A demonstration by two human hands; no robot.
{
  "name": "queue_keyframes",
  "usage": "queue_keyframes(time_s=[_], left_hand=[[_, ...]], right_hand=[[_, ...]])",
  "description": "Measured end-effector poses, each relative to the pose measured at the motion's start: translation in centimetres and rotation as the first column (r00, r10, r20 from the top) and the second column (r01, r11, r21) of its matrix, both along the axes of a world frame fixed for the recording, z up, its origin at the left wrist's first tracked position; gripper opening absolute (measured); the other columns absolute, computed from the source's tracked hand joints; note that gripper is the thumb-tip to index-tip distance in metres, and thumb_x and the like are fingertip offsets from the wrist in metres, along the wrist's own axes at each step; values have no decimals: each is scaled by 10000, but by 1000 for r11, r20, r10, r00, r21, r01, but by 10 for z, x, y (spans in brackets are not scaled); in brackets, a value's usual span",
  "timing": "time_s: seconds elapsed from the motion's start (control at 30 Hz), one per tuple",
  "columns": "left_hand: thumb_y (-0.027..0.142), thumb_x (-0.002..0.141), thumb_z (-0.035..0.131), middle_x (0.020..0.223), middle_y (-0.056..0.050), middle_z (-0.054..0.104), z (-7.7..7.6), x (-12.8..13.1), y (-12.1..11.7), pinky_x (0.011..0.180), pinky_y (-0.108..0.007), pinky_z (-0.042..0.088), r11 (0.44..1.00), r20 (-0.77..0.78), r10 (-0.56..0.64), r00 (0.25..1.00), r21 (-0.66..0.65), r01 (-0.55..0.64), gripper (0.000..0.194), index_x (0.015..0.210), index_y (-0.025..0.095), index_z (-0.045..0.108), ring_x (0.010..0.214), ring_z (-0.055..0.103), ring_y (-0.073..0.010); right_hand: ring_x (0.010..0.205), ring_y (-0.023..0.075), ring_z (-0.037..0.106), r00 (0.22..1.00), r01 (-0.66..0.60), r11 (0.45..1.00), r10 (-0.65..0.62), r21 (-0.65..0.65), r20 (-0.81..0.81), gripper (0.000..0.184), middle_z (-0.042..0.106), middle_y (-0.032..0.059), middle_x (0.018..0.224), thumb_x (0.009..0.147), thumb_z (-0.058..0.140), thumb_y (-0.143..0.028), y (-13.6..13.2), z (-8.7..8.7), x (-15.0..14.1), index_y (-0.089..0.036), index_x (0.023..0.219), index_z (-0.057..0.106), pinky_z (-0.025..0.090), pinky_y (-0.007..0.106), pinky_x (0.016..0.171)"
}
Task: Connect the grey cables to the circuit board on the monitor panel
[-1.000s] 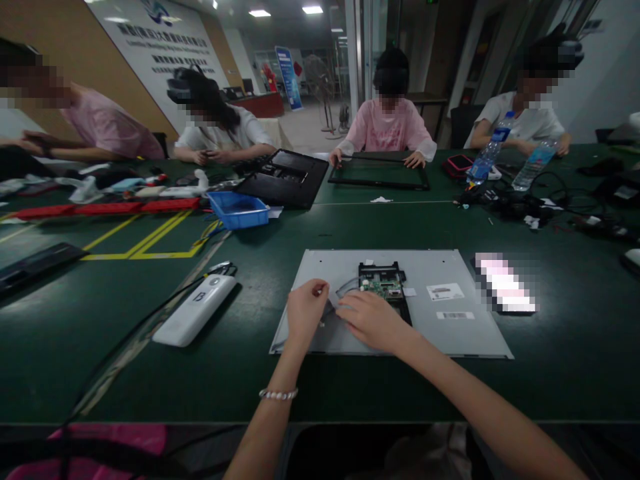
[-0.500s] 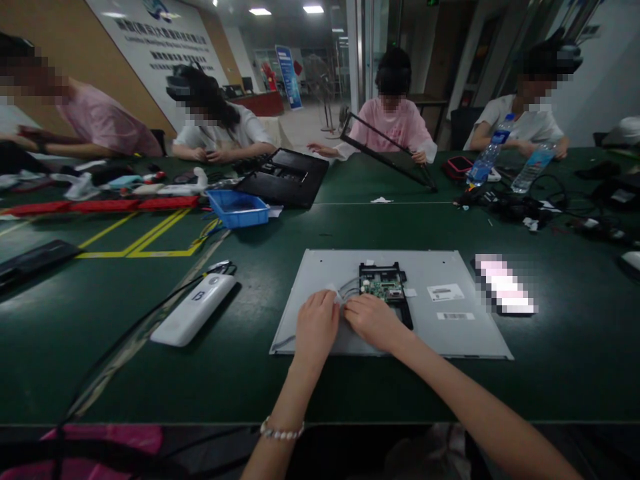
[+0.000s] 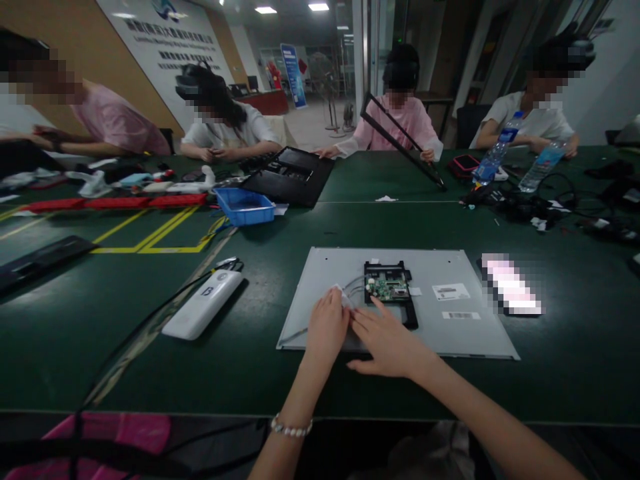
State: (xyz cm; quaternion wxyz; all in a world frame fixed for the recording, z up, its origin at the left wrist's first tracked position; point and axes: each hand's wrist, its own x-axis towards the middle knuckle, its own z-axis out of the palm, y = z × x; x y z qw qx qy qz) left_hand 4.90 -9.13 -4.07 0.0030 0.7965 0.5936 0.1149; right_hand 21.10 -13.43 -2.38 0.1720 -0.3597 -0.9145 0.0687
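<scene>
In the head view, a flat grey panel (image 3: 480, 340) lies on the green tabletop (image 3: 250, 380) in front of the person, with a black bracket (image 3: 411, 315) and a green circuit board (image 3: 387, 289) on it. Thin grey cables (image 3: 355, 281) run from the board's left side towards a whitish scrap (image 3: 342, 291), probably tape, at the left fingertips. The left hand (image 3: 327, 327) is bent over that spot with its fingers close together; whether they pinch or only press, I cannot tell. The right hand (image 3: 390, 345) is spread, thumb well out from the fingers, its fingertips just beside the left ones, and it has no visible grip on anything.

The cables look like the weak point: a sideways pull at the scrap could strain them where they meet the board, or work a connector loose. If the scrap is creased or pressed down unevenly, an edge could lift and let the cables spring out of line. The right index finger is near the bracket's lower part, so a careless sweep could nudge it or the board. Leaning hard on the panel might flex or mark it.
</scene>
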Motion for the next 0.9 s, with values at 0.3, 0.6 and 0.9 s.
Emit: queue_keyframes(time_s=[0.3, 0.6, 0.9], left_hand=[[241, 854, 502, 1179, -160, 591, 3, -1, -3, 932, -386, 417, 999, 55, 21, 998, 32, -23, 397, 1225, 122, 424, 1113, 557, -271], [283, 889, 460, 1279, -195, 520, -5, -4, -4, 957, -385, 401, 998, 39, 0, 999, 55, -2, 452, 1283, 74, 383, 1151, 526, -274], [313, 897, 455, 1303, -184, 503, -9, -7, -5, 946, -372, 402, 999, 18, -1, 1000, 54, 0, 483, 1321, 101, 363, 1152, 524, -272]], right_hand=[[1304, 308, 345, 996, 86, 995, -86, -49, 16, 800, 412, 221, 1386, 806, 430, -640, -18, -2, -4, -53, 1348, 388, 135, 532, 1111], [1307, 318, 340, 992, 124, 990, -122, -67, 19, 818, 396, 236, 1391, 782, 496, -614, -23, -6, -9, -38, 1350, 373, 210, 504, 1097], [1302, 305, 351, 983, 183, 981, -182, -71, 24, 681, 390, 232, 1397, 806, 559, -463, -26, -7, -17, -44, 1322, 406, 268, 470, 1083]])
